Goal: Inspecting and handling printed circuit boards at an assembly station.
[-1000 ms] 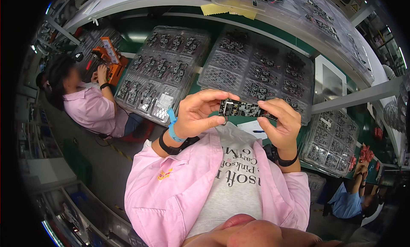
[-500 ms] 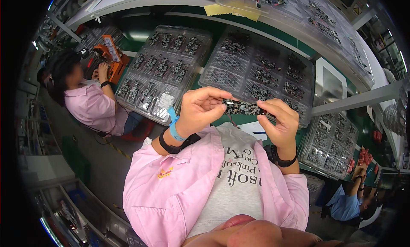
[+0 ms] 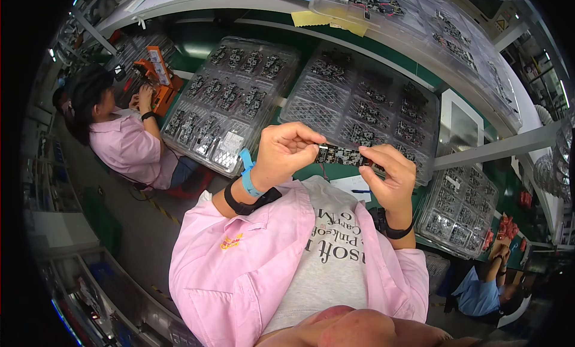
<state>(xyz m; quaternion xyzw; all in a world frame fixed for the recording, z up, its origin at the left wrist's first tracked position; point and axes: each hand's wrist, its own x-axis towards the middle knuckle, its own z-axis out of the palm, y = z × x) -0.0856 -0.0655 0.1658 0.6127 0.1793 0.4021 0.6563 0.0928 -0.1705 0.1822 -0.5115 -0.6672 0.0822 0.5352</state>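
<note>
Both my hands hold a small dark circuit board (image 3: 342, 156) level in front of my chest. My left hand (image 3: 286, 152), with a blue wrist strap and a black band, pinches its left end. My right hand (image 3: 390, 178), wearing a black band, grips its right end with fingers curled over it. Thin wires hang from the board's underside. Just beyond the hands lies a clear plastic tray (image 3: 311, 110) holding several similar boards in its pockets.
A second clear tray (image 3: 227, 158) of boards lies to the left on the green bench. A stack of trays (image 3: 458, 224) sits at the right. A co-worker in pink (image 3: 123, 146) sits at left by an orange tool (image 3: 157, 68). Another person in blue (image 3: 485, 287) sits at lower right.
The board and both hands have stayed in front of my chest, with small finger shifts along the board. The view has moved slightly.
</note>
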